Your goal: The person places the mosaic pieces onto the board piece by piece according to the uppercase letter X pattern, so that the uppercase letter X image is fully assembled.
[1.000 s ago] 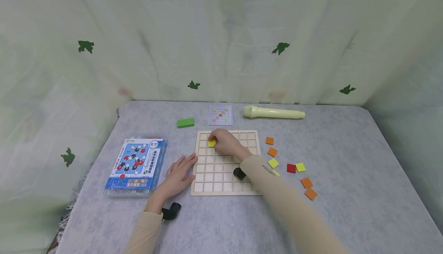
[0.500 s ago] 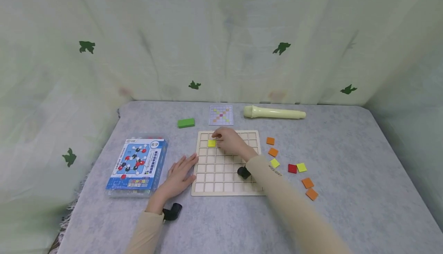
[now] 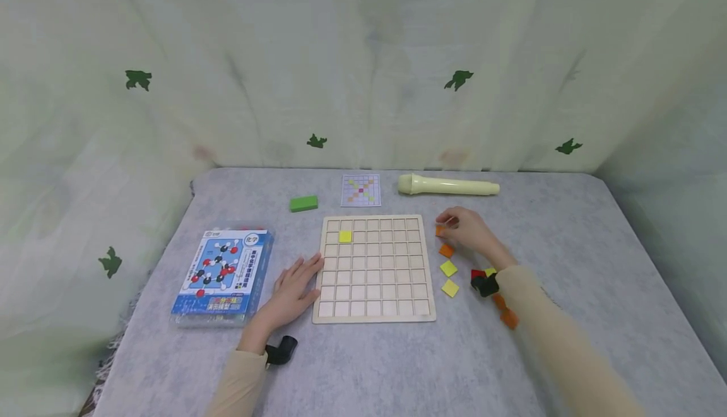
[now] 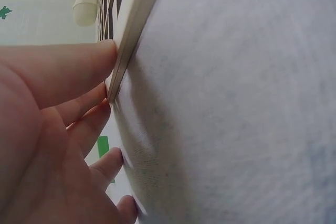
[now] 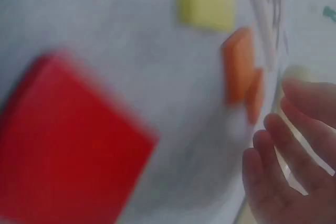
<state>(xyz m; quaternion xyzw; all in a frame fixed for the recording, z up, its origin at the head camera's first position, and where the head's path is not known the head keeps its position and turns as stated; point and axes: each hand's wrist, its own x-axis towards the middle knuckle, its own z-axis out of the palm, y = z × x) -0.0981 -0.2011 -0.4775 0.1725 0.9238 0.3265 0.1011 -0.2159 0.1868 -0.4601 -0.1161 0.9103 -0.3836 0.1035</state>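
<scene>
My left hand (image 3: 289,292) lies with outstretched fingers against the left edge of the wooden grid board (image 3: 317,306); in the left wrist view thumb and fingertips touch the board's side (image 4: 135,22). One yellow square tile (image 3: 345,236) sits in a cell near the board's upper left. Right of the board, my right hand (image 3: 467,231) reaches over an orange tile (image 3: 439,231), partly covering it. In the right wrist view its loosely bent fingers hold nothing, close to two orange tiles (image 5: 239,66). Another orange tile (image 3: 446,250) lies just below the hand.
Two yellow tiles (image 3: 449,269) lie beside the board; a red tile (image 3: 477,273) and more orange tiles (image 3: 509,319) are partly under the right wrist. Behind stand a pattern card (image 3: 361,190), green block (image 3: 303,203) and pale microphone-shaped stick (image 3: 449,185). A boxed molecule kit (image 3: 221,272) is left.
My right hand has let go of the yellow tile, leaving it in its cell, and has moved right, off the board to the orange tiles. The left hand stays at the board's edge.
</scene>
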